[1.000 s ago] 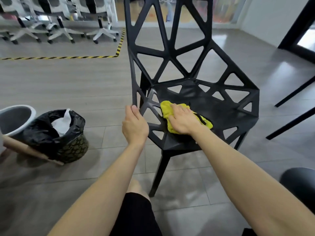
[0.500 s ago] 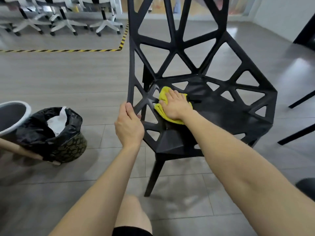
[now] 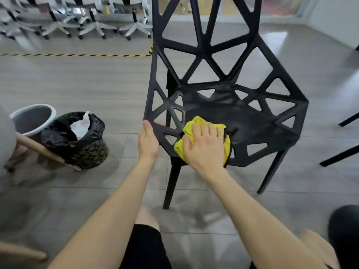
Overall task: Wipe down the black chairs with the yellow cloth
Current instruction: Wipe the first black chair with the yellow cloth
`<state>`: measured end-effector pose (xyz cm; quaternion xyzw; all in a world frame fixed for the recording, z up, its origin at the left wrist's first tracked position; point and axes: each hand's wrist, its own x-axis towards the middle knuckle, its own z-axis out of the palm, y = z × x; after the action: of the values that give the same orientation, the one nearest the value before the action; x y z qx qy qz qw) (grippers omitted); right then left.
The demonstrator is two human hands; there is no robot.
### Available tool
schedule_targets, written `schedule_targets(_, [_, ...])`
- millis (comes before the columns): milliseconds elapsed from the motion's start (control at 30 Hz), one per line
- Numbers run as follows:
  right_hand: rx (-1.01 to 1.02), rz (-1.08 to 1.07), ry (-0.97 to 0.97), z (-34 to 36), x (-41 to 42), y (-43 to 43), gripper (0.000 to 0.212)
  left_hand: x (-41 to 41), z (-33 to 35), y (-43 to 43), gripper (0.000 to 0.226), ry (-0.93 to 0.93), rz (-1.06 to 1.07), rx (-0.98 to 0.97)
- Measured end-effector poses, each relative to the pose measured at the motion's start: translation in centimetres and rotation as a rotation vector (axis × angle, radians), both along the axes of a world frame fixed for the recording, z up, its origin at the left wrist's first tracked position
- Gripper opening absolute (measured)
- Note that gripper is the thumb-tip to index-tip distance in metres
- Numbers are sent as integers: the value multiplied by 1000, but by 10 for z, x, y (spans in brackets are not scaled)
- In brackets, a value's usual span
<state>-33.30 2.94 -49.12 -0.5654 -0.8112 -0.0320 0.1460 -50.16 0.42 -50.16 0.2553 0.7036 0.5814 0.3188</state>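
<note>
1. Your right hand (image 3: 204, 146) lies spread and nearly flat on the crumpled yellow cloth (image 3: 191, 125); it presses the cloth onto the front-left part of the seat of the black plastic lattice chair (image 3: 242, 121); nothing is pinched, so the palm alone pins it.
2. Your left hand (image 3: 147, 140) grips the chair's front-left rim; the thumb lies along the top, and the fingers seem wrapped behind the rim, though they are mostly hidden.
3. The cloth looks soft and light and is likely to bunch; it may catch in the seat's triangular openings, so keep it gathered under your palm.
4. The chair looks stiff and probably light, so it may slide on the smooth grey tiled floor (image 3: 97, 90); the rim struts are the sound places to brace it.
5. The seat's front edge sits just under your right wrist, so a long pull could carry the cloth off it; the backrest rises close behind the seat.
6. Left of the chair stand a woven bin lined with a black bag (image 3: 77, 136) and a grey bucket (image 3: 33, 119), both near; right of it slant dark furniture legs (image 3: 342, 154); beyond it the floor is open.
</note>
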Motion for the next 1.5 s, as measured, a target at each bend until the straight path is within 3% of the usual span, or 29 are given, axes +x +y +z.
schedule_targets(133, [44, 158, 94, -9, -32, -13, 55, -5, -6, -14, 60, -98, -80, 17])
schedule_targets(233, [113, 286, 90, -12, 31, 14, 46, -3, 1, -16, 62, -18, -88, 24])
schedule_targets(333, [149, 2, 95, -7, 115, 52, 45, 3, 0, -21, 65, 41, -95, 32])
schedule_targets(433, [99, -164, 81, -4, 103, 48, 50, 5, -3, -25, 50, 4, -143, 47])
schedule_targets(567, [115, 182, 58, -13, -13, -11, 52, 4, -16, -33, 33, -12, -174, 40])
schedule_targets(700, [176, 363, 50, -22, 23, 1, 52, -2, -20, -34, 29, -16, -183, 46])
schedule_targets(833, [223, 76, 73, -13, 118, 37, 40, 1, -18, -33, 28, -48, -231, 39])
schedule_targets(900, [170, -101, 40, -7, 87, 29, 39, 2, -17, -34, 28, -60, -228, 42])
schedule_targets(1000, [77, 46, 26, 1, -10, -6, 39, -4, -12, -36, 29, -75, -262, 30])
schedule_targets(1100, [41, 245, 95, -1, -18, -6, 46, -10, -9, -36, 31, -34, -272, -1])
schedule_targets(1167, [-12, 203, 95, 5, 21, 19, 43, -8, -8, -36, 30, -4, -273, -7])
schedule_targets(1267, [-102, -45, 41, 29, 52, 59, 37, -5, -4, -36, 29, -10, -278, -16])
schedule_targets(1367, [-118, -85, -136, 25, -2, 34, 49, -4, -3, -36, 30, -21, -275, -16])
schedule_targets(1500, [-165, 198, -89, 8, -21, -6, 76, -5, -6, -36, 29, -19, -266, 18])
